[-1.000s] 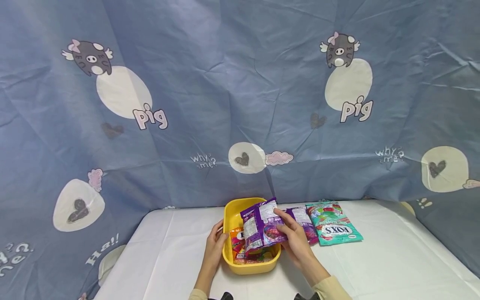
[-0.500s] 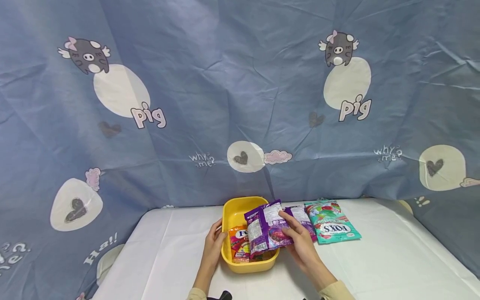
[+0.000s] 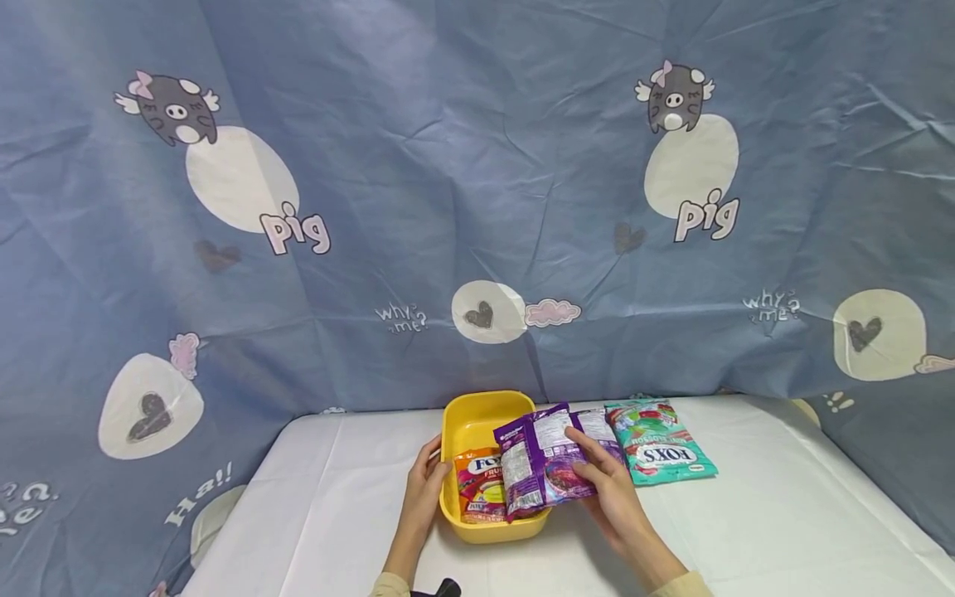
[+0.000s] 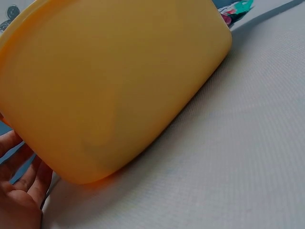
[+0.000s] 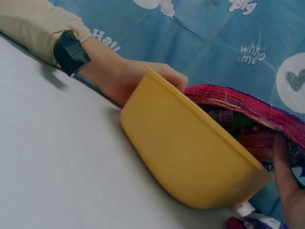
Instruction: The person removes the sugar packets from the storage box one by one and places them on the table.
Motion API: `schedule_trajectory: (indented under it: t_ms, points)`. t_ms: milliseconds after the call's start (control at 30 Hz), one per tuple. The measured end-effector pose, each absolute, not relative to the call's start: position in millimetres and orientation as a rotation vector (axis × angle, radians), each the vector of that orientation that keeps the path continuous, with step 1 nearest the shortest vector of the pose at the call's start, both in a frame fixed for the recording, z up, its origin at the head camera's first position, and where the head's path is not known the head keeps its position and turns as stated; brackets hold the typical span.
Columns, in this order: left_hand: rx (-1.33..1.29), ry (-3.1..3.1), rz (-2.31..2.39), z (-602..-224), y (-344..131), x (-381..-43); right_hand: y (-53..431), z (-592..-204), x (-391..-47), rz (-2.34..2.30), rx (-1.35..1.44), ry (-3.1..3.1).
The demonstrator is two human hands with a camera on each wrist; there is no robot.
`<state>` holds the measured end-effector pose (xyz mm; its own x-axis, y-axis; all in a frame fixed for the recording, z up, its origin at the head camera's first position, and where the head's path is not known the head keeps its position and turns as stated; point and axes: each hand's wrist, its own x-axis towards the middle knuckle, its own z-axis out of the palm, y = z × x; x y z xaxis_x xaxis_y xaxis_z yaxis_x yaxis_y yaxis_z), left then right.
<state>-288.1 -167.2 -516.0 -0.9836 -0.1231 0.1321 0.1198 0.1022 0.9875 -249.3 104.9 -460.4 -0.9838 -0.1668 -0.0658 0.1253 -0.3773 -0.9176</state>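
While upright, tub (image 3: 496,533) lengthwise forward

I make it one yellow tub (image 3: 507,534), one white-topped table (image 3: 336,514) and one blue printed cloth (image 3: 477,182) with two winged pigs (image 3: 176,116) on it. Purple packets come to two, a front packet (image 3: 540,464) and a rear packet (image 3: 601,428). There's one teal Fox's bag (image 3: 660,439) and at least one orange Fox's bag (image 3: 481,487); I can't quite tell if another lies under it. Hands: two, a left hand (image 3: 423,489) and a right hand (image 3: 615,495).
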Motion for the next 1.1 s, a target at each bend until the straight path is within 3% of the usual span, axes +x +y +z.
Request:
schedule_trajectory:
  t_ms: [1100]
  points:
    - [0.010, -2.206, -1.952, -516.6, -167.1, -288.4, 134.4, -471.2, -235.2, -2.431, 0.008, 1.734]
